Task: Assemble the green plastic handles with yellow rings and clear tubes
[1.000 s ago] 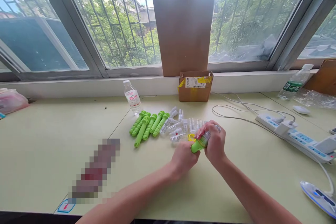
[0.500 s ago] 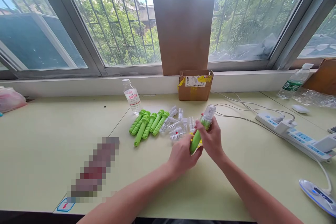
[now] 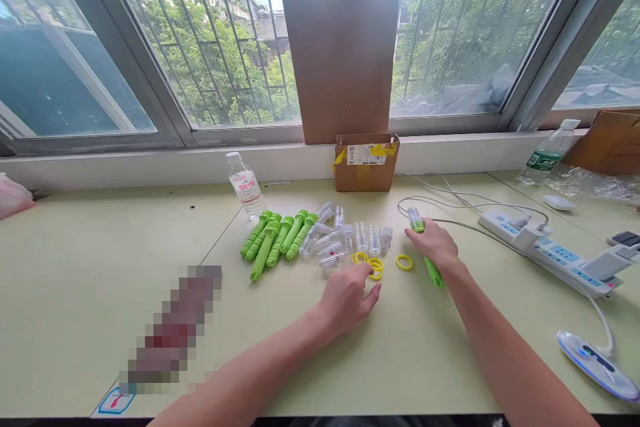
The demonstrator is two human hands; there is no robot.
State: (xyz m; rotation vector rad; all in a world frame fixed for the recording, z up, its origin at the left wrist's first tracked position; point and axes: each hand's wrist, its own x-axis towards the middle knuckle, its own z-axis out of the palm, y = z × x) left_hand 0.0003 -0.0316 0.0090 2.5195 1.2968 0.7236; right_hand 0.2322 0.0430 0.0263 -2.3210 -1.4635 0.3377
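Note:
Under my right hand (image 3: 433, 243) is a green tube with a clear cap (image 3: 434, 272); the fingers are wrapped round its upper part, and it lies at or just above the table. My left hand (image 3: 350, 297) is open beside several yellow rings (image 3: 375, 269), its fingertips at their near edge. One yellow ring (image 3: 405, 262) lies apart, between the two hands. Clear plastic caps (image 3: 361, 237) are grouped behind my left hand. Several green threaded tubes (image 3: 273, 240) lie side by side to the left of the caps.
A water bottle (image 3: 246, 187) stands behind the green tubes, and a small cardboard box (image 3: 367, 173) stands by the window. On the right are a power strip (image 3: 550, 250), white cables, another bottle (image 3: 547, 155) and a white oval device (image 3: 597, 365).
My right hand has moved right and down to the table with the capped green tube. My left hand has let go of the tube and opened beside the rings.

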